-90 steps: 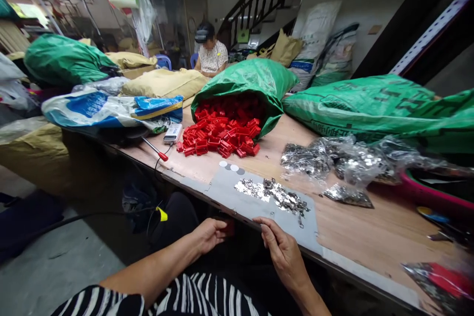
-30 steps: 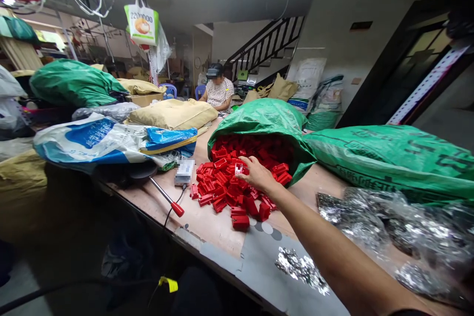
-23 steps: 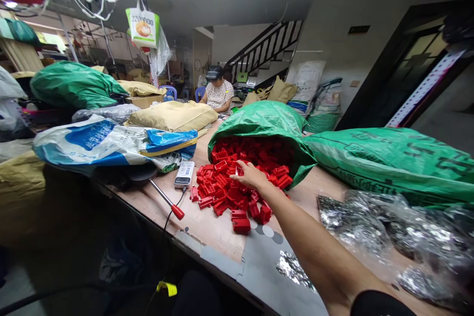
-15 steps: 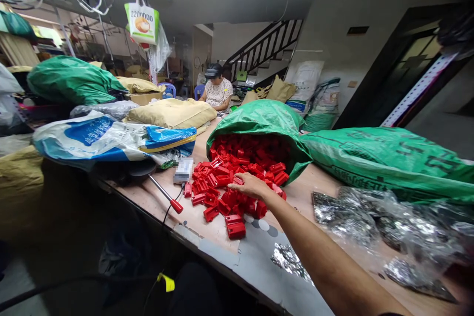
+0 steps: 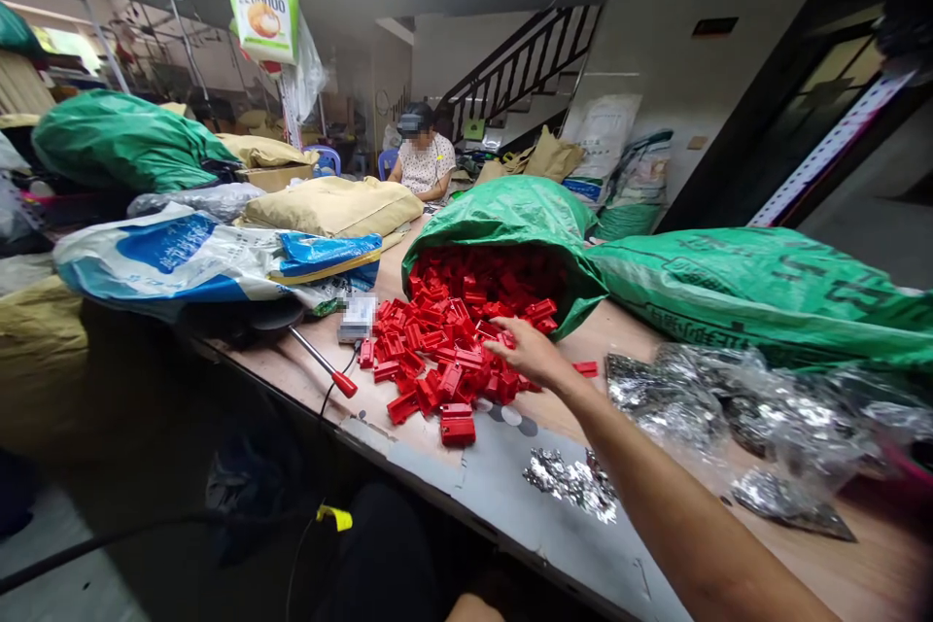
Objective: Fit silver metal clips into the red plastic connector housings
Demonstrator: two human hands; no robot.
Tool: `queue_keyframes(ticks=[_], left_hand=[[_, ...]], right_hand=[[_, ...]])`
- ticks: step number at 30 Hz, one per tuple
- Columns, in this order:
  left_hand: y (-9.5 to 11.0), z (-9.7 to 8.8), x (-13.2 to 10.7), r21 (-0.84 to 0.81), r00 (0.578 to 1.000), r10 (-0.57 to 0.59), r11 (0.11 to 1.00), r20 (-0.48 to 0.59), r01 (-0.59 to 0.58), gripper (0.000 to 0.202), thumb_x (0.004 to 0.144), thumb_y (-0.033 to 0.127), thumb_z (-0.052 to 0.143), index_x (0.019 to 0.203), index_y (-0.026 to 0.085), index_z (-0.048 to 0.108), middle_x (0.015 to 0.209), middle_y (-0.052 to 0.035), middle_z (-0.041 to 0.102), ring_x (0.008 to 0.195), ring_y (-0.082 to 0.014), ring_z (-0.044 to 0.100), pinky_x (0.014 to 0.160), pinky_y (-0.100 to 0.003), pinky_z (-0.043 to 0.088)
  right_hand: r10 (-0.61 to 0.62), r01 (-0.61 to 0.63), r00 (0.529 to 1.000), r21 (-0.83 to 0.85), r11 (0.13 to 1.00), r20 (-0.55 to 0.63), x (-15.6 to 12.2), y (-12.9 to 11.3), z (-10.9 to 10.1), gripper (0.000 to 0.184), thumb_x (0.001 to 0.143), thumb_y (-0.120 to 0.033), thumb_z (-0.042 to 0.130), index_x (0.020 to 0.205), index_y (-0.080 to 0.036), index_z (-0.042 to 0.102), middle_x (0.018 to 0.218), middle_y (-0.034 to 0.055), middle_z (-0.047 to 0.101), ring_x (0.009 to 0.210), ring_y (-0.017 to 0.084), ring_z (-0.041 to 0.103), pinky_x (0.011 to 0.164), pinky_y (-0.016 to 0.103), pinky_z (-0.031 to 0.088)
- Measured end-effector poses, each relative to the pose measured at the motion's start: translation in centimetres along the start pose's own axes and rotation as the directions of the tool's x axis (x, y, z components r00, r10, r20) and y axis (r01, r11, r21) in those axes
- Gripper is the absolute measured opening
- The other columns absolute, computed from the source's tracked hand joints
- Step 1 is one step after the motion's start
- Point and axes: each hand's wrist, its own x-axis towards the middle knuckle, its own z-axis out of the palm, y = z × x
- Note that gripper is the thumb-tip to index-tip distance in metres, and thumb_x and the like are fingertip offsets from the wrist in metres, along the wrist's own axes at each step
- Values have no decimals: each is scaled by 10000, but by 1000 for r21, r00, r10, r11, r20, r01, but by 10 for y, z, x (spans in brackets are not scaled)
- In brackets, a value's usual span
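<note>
A heap of red plastic housings (image 5: 430, 340) spills out of the mouth of a green woven sack (image 5: 517, 204) onto the table. At the right side of the heap is my right hand (image 5: 534, 350), thumb and fingers apart, with no piece visibly gripped. One double red housing (image 5: 458, 426) lies at the front of the heap, and a single red piece (image 5: 585, 368) rests to the right of my wrist. A sliver of skin at the bottom edge appears to be my left hand (image 5: 473, 608); its fingers are hidden.
Small shiny metal parts (image 5: 572, 484) lie near the table's front edge. Clear bags of metal parts (image 5: 685, 398) and another green sack (image 5: 773, 301) are to the right. A red-tipped lever (image 5: 342, 383) juts out at left. Across the table sits a person (image 5: 427, 160).
My right hand has moved to the right across the heap, and its fingers are more spread. A red piece now shows right of my wrist. Skin has appeared at the bottom edge.
</note>
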Motion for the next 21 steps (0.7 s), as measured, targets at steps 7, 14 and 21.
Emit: queue_keyframes(ticks=[7,14,21], left_hand=[[-4,1,-5,21,1000,-6,1000,-6,6,264,903,335,559,1145,237,598,1223,-71,587,1060,-216,592,867,-377,523],[-3,4,-5,116,999,-13,993,37,9,276,904,338,557,1152,223,594,1223,-73,586,1054,-217,595,869,-383,524],[-1,5,-6,195,999,12,981,43,-20,282,897,333,570,1154,220,592,1217,-70,588,1060,-223,595,867,-383,523]], right_hand=[[311,-326,927,-43,944,-210,-16,76,-30,336,923,-346,404,1122,-175,614,1044,106,697,928,229,650,786,320,481],[494,-502,865,-165,849,-92,-35,132,-27,282,750,-207,607,1018,-161,678,897,130,721,797,254,666,671,308,458],[436,-424,900,-215,880,11,-36,121,7,316,790,-246,607,1099,-195,651,1022,127,683,916,247,638,740,292,430]])
